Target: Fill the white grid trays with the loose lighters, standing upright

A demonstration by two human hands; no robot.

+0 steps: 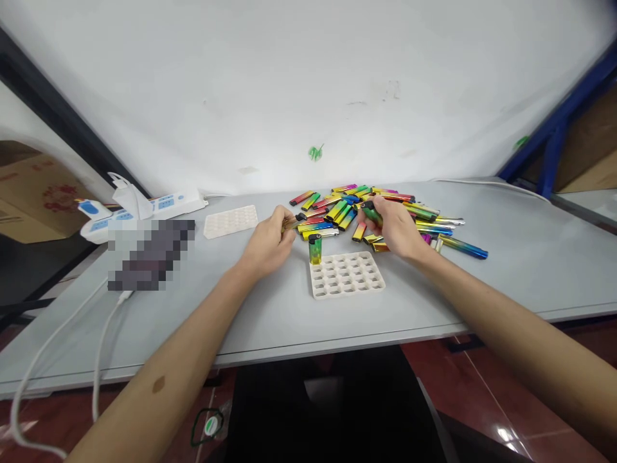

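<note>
My left hand (272, 239) is closed on a lighter with a black top, just left of a heap of shiny multicoloured lighters (340, 212). Over the heap's right part, my right hand (393, 225) grips a green lighter (373, 215), its black top pointing up and left. Between and below my hands lies a white tray (348, 275) with rows of holes. One green and yellow lighter (315, 249) stands upright in its back left corner hole; the other holes I can see hold nothing. My fingers cover much of the left hand's lighter.
A second white holed tray (231, 221) lies at the back left. Farther left are a power strip (166, 204) with plugs, a blurred dark device (154, 254) and white cables (99, 360). The white wall (308, 96) closes off the table's back; a cardboard box (41, 193) stands left.
</note>
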